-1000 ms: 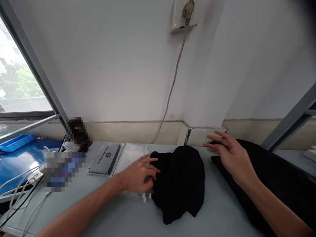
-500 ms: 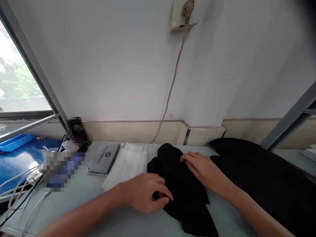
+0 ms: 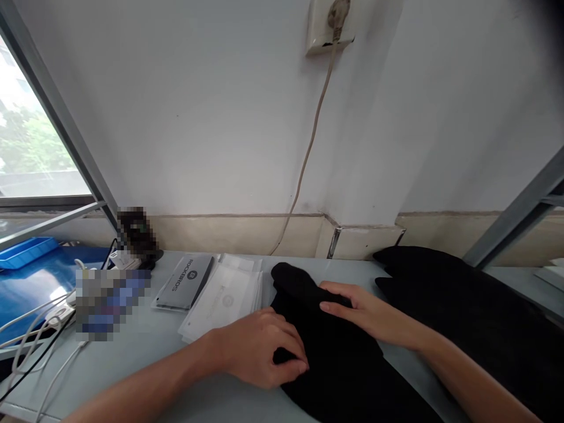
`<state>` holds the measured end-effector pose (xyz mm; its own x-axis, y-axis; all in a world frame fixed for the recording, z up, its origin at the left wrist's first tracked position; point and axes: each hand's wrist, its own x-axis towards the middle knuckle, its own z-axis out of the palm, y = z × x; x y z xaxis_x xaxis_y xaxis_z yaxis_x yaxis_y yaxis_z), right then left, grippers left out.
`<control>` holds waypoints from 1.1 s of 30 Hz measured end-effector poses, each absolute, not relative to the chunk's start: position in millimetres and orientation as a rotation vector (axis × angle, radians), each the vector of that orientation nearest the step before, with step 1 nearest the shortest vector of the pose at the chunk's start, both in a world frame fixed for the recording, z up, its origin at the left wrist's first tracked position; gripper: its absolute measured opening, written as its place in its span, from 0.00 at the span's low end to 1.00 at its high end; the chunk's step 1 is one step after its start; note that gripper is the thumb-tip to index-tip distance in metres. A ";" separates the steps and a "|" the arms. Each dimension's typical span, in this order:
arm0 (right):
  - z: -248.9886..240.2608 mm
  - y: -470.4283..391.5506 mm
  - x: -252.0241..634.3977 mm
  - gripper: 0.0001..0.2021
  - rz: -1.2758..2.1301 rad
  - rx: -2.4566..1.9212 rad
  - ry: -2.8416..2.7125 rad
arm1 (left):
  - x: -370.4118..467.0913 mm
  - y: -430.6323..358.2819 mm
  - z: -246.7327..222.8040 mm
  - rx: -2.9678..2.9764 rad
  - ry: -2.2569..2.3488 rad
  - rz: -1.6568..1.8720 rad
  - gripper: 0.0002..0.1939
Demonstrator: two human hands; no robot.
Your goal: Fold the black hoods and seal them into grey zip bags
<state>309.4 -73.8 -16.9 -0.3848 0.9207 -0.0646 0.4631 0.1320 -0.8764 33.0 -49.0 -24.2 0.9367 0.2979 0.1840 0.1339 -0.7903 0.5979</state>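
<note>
Several layers of soft black cloth [image 3: 339,364] lie on the table in front of me, their exact kind unclear. My left hand [image 3: 264,349] is at the left edge of the cloth, its thumb and fingertips closed together on it. From the right, my right hand [image 3: 361,308] grips the upper part of the cloth between thumb and fingers. A rounded end of the cloth stands out past the fingers, folded over. Just behind my left hand lies a stack of clear plastic bags [image 3: 222,302] with a faint printed logo.
A filled grey ROCKBROS packet [image 3: 185,282] lies left of the bags. More black cloth [image 3: 453,311] is heaped on the right. White cables [image 3: 33,335], a blue tray [image 3: 29,252] and blurred-out items are at far left. A corded plug [image 3: 338,14] hangs from the wall socket.
My right hand has turned from resting flat on the cloth to gripping it with the thumb. The cloth's upper end has shifted left and its lower part has spread right. My left hand stays nearly in place.
</note>
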 end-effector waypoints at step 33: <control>-68.3 -55.8 339.6 0.30 0.117 -2.045 -2.039 | 30.8 -48.5 -8.5 1.937 0.168 -0.039 0.25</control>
<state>339.6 -55.8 -68.3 0.0169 0.9927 0.1190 0.9727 0.0112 -0.2320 30.8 -48.5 -8.5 0.9893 0.0986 -0.1076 0.1360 -0.3547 0.9250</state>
